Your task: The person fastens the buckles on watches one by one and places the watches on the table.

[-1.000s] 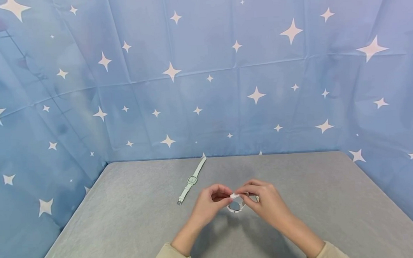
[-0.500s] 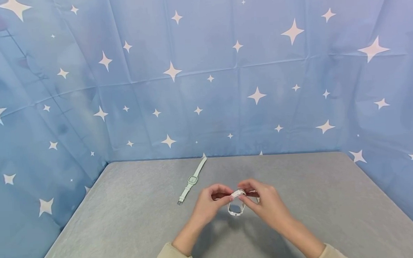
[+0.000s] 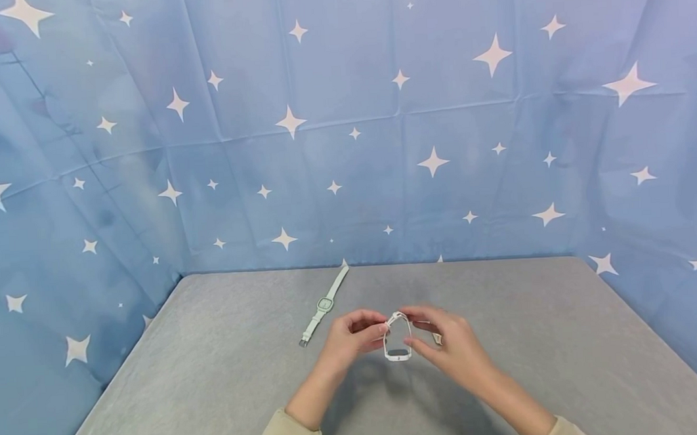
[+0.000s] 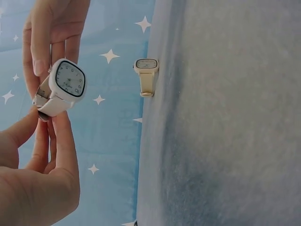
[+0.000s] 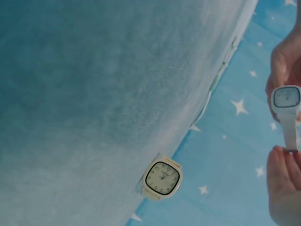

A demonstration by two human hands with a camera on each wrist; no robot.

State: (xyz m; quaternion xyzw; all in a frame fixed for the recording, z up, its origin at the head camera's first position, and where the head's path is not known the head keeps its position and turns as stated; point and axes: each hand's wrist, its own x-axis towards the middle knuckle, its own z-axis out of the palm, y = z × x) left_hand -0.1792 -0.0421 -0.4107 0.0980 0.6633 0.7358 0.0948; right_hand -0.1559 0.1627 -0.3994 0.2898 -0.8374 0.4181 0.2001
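A white wristwatch [image 3: 398,355], its strap bent into a loop, is held off the table with its face lowermost in the head view. My left hand [image 3: 347,339] pinches the strap near the buckle [image 4: 41,100]. On the other side, my right hand [image 3: 454,343] has its thumb and index finger spread; the index fingertip reaches the top of the loop and the thumb tip is by its right side. Behind the right hand lies a cream watch [image 5: 162,178], mostly hidden in the head view. A pale green watch [image 3: 325,304] lies flat on the left.
A grey tabletop [image 3: 215,375] extends around the hands. Blue cloth [image 3: 352,66] printed with white stars hangs behind it and along both sides. Both sleeves [image 3: 285,434] are beige.
The white watch has turned so its loop shows edge-on. My right thumb has come away from the index finger, off the strap's top. The left hand keeps its pinch.
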